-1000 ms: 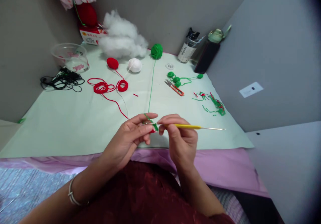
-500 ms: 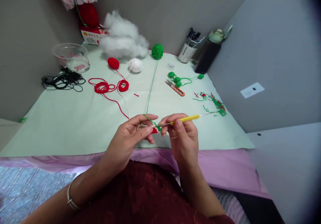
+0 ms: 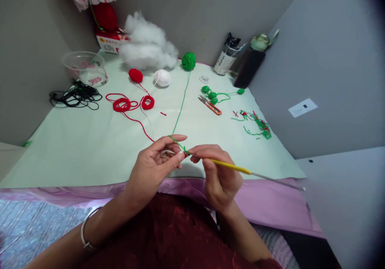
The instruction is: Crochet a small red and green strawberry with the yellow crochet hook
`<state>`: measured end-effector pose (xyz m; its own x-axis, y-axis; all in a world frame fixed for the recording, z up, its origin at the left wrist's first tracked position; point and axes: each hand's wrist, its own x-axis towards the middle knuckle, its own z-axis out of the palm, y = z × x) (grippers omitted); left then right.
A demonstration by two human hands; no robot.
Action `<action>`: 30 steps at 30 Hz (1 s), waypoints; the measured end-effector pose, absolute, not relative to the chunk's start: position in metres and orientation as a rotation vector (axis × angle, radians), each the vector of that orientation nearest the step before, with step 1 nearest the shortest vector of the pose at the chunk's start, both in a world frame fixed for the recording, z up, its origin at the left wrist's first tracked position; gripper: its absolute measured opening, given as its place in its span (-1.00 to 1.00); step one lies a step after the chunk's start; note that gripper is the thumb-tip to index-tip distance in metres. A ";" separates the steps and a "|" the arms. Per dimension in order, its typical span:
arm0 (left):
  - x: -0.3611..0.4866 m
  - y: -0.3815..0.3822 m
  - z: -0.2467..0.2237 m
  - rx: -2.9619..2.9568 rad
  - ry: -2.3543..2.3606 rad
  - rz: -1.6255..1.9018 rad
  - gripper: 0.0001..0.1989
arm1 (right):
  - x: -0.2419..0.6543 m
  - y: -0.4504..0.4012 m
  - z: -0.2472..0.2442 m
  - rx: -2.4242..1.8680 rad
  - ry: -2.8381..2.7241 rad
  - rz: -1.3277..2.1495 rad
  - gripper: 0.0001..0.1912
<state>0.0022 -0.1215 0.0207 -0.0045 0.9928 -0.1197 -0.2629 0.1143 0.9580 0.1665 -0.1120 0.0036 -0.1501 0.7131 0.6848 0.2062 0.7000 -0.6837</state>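
Observation:
My left hand [image 3: 158, 162] pinches a small crochet piece [image 3: 185, 155] of red, white and green yarn, mostly hidden by the fingers. Green yarn [image 3: 181, 110] runs from a green yarn ball [image 3: 189, 61] at the back down over my left index finger to the piece. In my right hand [image 3: 221, 174] is a crochet hook [image 3: 231, 165] with a yellow handle, its tip at the green stitches and its far metal end pointing right and down. A loop of pale yarn [image 3: 165, 153] hangs by the left fingers.
Red yarn [image 3: 122, 104] and a white yarn ball [image 3: 162, 78] lie left of centre, stuffing [image 3: 147, 44] behind. Orange-handled snips [image 3: 210, 105], small green balls [image 3: 212, 95] and yarn scraps [image 3: 263, 128] are on the right. A clear tub [image 3: 86, 70] and black cord [image 3: 76, 95] stand at left.
The right hand has turned, so the hook's rear end has swung down and toward the right front. The left hand has shifted slightly left, with the green strand following it.

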 end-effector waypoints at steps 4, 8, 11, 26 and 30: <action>0.004 -0.122 0.018 0.889 1.056 1.263 -0.69 | 0.163 -0.114 0.000 -0.736 -1.871 0.246 -0.77; 0.003 -0.123 0.013 0.850 0.960 1.224 -0.64 | 0.161 -0.111 -0.006 -0.745 -1.747 0.288 -0.80; 0.001 -0.124 0.012 0.899 0.934 1.173 -0.64 | 0.161 -0.103 -0.006 -0.749 -1.501 0.630 -0.81; -0.015 -0.112 0.019 0.625 0.888 1.145 -0.87 | 0.171 -0.104 0.003 -0.731 -1.638 0.783 -0.81; -0.015 -0.114 0.021 0.763 0.886 1.159 -0.80 | 0.171 -0.108 0.004 -0.732 -1.780 0.497 -0.80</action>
